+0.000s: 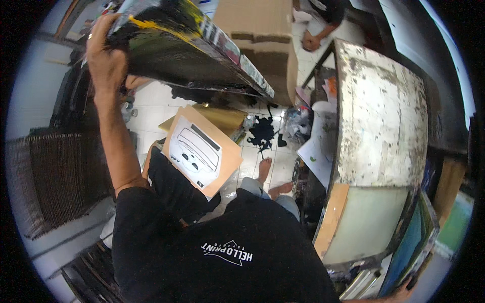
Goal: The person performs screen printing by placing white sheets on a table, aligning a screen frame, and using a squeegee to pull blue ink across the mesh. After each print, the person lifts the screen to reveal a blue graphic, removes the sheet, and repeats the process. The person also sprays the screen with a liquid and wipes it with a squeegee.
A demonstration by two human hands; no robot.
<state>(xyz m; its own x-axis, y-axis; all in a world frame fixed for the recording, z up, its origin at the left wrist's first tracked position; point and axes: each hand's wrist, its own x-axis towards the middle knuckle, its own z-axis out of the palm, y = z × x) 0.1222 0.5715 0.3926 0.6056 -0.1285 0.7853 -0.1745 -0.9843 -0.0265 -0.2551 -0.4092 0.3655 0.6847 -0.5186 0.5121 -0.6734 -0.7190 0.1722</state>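
My left hand (107, 63) reaches up at the far left, fingers closed round the edge of a large dark board (172, 55) whose rim is smeared with yellow and white paint. My right hand (403, 292) is low at the right edge, partly cut off. It touches the lower end of a framed blue screen (410, 247), its fingers apparently round the frame. The screen stands tilted beside a worktable (381, 116) with a flaking white top. More framed panels (364, 285) stand close to that hand.
A printed sheet on brown card (201, 151) leans left of my legs. Black scraps (262, 134) and plastic bags (297, 123) litter the tiled floor. Cardboard boxes (257, 20) stand ahead. Another person's hand (310, 41) shows beyond the worktable. A dark ribbed stack (63, 179) is at left.
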